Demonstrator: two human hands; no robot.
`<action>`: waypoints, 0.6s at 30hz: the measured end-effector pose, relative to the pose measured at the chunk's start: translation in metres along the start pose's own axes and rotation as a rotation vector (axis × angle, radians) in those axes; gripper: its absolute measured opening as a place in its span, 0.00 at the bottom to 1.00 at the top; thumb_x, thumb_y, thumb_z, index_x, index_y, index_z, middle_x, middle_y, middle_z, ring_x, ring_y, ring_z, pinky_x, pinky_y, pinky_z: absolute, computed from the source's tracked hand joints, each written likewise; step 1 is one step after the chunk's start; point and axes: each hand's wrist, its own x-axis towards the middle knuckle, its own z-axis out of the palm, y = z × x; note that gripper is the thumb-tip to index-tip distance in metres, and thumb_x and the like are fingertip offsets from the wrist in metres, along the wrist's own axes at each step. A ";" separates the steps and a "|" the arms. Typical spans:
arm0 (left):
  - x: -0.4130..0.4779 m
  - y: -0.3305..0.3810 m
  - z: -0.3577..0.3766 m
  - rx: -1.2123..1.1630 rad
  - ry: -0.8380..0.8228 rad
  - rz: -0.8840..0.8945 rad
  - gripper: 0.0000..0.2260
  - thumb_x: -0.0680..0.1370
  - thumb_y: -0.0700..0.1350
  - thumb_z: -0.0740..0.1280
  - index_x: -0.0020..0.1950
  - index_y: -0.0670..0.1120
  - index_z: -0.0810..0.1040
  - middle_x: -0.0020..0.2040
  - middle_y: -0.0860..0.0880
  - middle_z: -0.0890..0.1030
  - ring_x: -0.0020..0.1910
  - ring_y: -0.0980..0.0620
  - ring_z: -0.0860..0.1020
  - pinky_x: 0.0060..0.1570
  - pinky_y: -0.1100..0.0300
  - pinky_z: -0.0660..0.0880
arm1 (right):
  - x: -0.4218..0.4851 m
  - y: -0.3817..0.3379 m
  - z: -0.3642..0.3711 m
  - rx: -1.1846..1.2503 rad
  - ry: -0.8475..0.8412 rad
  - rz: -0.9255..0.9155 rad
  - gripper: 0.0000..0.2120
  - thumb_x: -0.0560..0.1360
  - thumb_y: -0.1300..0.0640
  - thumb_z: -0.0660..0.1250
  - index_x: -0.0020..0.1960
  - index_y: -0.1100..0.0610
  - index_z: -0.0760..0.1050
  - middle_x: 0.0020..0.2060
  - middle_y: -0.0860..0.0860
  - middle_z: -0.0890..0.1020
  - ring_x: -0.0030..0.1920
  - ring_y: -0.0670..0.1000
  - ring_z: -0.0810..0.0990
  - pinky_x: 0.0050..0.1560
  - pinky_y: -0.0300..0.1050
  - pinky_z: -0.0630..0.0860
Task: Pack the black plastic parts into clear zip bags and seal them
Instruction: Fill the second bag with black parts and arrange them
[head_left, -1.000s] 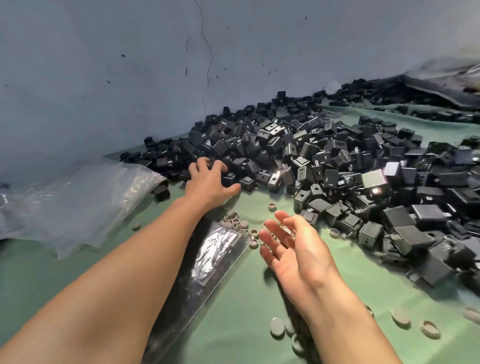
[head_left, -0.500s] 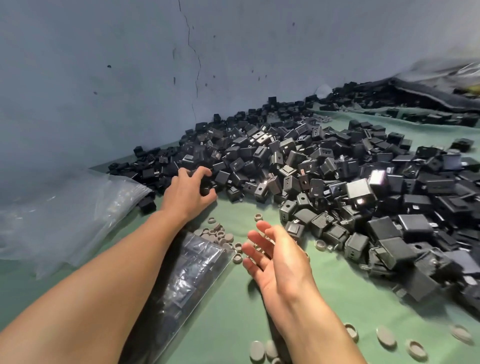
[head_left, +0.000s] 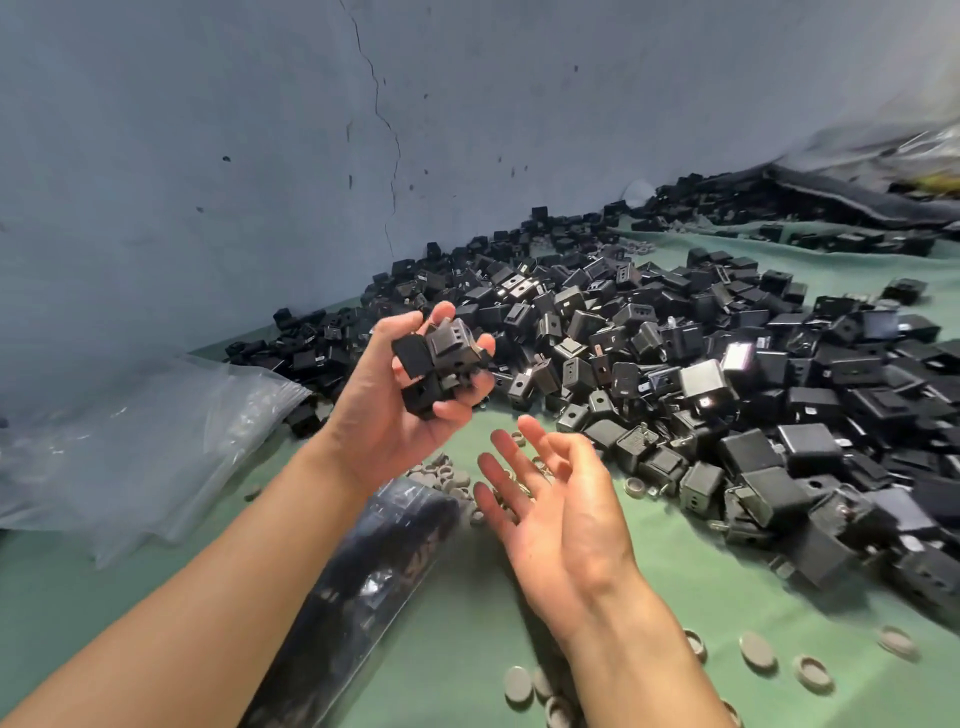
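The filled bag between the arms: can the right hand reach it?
Probably yes: the right hand is open, empty, close beside the bag, whose right side lies uncovered; the left hand grips black parts higher up.

At the back, blue-grey plastered wall (head_left: 208, 130), matte and somewhat uneven, with thin crack (head_left: 399, 150) running down from the top edge toward the desk, and few small dark chips (head_left: 226, 158) scattered around. Below, desk (head_left: 467, 623) covered in pale green cloth, reaching to the wall. Soft, even light; far right corner blurred.
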 end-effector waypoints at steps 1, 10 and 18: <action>-0.005 -0.007 0.008 -0.003 -0.037 -0.018 0.09 0.79 0.54 0.66 0.58 0.54 0.75 0.57 0.44 0.77 0.47 0.48 0.75 0.30 0.66 0.72 | -0.001 0.000 0.000 0.023 -0.021 -0.002 0.15 0.79 0.50 0.59 0.59 0.53 0.80 0.55 0.54 0.85 0.54 0.54 0.83 0.50 0.48 0.77; -0.045 -0.069 0.047 0.777 0.392 0.400 0.13 0.73 0.52 0.68 0.57 0.59 0.77 0.51 0.43 0.83 0.45 0.41 0.82 0.41 0.52 0.81 | -0.014 0.013 0.006 0.046 -0.191 -0.058 0.23 0.81 0.44 0.52 0.61 0.54 0.79 0.46 0.55 0.82 0.43 0.51 0.79 0.51 0.49 0.74; -0.110 -0.111 0.052 1.104 0.538 0.672 0.25 0.75 0.59 0.65 0.71 0.66 0.64 0.57 0.63 0.78 0.58 0.59 0.79 0.54 0.66 0.77 | -0.041 0.048 0.013 0.108 -0.174 -0.011 0.19 0.82 0.43 0.56 0.59 0.52 0.80 0.48 0.57 0.85 0.43 0.56 0.85 0.50 0.55 0.83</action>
